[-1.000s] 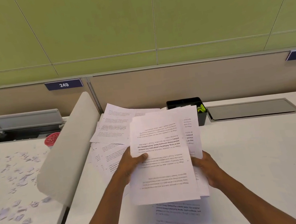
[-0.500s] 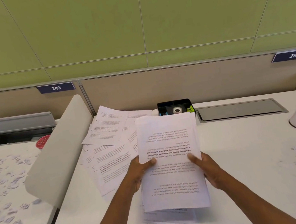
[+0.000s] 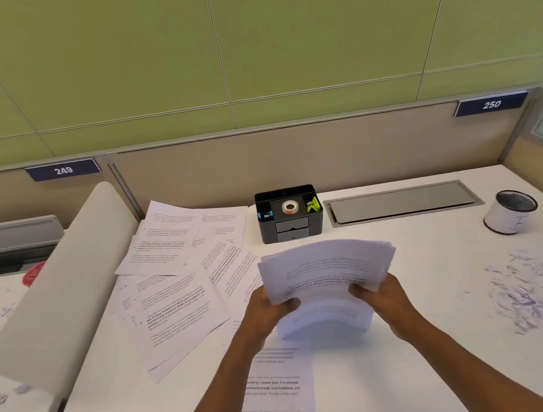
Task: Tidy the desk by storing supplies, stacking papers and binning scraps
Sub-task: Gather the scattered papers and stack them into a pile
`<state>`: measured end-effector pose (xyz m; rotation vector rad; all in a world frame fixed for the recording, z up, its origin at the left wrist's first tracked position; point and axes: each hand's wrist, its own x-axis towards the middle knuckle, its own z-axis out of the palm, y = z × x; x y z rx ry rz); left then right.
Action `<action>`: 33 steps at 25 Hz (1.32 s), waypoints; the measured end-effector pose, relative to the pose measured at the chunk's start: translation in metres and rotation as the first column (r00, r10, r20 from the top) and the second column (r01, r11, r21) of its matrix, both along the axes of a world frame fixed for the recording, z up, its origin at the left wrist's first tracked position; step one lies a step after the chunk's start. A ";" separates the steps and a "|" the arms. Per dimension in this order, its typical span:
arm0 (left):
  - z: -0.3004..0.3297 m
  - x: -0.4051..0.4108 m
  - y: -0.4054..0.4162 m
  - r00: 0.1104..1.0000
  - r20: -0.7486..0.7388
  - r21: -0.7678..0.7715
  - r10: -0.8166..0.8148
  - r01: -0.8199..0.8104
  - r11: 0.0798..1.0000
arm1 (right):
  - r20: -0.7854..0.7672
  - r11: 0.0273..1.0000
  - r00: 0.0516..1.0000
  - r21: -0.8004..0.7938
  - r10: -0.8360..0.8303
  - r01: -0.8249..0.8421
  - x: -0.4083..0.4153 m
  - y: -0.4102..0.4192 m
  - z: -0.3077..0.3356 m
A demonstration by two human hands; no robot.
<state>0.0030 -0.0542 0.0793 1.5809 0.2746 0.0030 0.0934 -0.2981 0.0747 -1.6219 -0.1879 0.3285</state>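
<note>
Now bowed upright, paper stack (image 3: pixel 329 288) gripped by left hand (image 3: pixel 264 314) and right hand (image 3: pixel 384 300), loose sheets (image 3: pixel 177 287) left, organizer (image 3: pixel 289 214) beyond.

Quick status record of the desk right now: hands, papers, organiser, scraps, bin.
left hand: grips the paper stack's left edge
right hand: grips its right edge
paper stack: held bowed, lower edge near the desk
loose sheets: spread left of the stack, overlapping
organiser: at the desk's rear, tape roll inside
scraps: scattered to the right
bin: upright, far right
</note>
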 end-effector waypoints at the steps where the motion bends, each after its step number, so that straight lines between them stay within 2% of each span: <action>1: -0.002 0.001 -0.005 1.000 -0.007 0.021 -0.011 0.012 1.000 | 0.011 1.000 1.000 -0.013 -0.002 0.002 0.002 -0.005 -0.001; 8: 0.011 0.010 -0.026 0.987 -0.017 0.107 0.160 -0.157 0.982 | 0.055 1.000 0.998 -0.028 -0.002 0.003 0.014 -0.015 -0.002; 13: -0.009 0.002 -0.036 0.987 -0.100 0.101 0.129 -0.118 0.988 | 0.035 0.994 0.996 -0.067 0.086 -0.084 0.007 -0.030 -0.017; 18: -0.013 -0.001 -0.050 0.963 -0.065 0.139 0.262 -0.251 0.958 | 0.057 0.995 0.998 -0.101 0.025 -0.019 0.006 -0.026 -0.023; 21: -0.017 -0.003 -0.055 0.955 -0.116 0.176 0.271 -0.249 0.952 | 0.082 0.987 0.995 -0.154 0.063 -0.050 0.005 -0.029 -0.027; 24: -0.022 -0.003 -0.063 0.931 -0.184 0.277 0.315 -0.258 0.925 | 0.086 0.973 0.994 -0.226 0.074 -0.052 0.000 -0.029 -0.031; 29: -0.008 -0.001 -0.055 0.920 -0.087 0.457 0.381 -0.303 0.836 | 0.117 0.972 0.993 -0.236 0.016 0.013 0.000 -0.020 -0.029; 33: -0.007 -0.017 -0.033 0.944 -0.099 0.434 0.315 -0.244 0.867 | 0.022 0.979 0.989 -0.151 0.143 -0.138 -0.009 -0.011 -0.030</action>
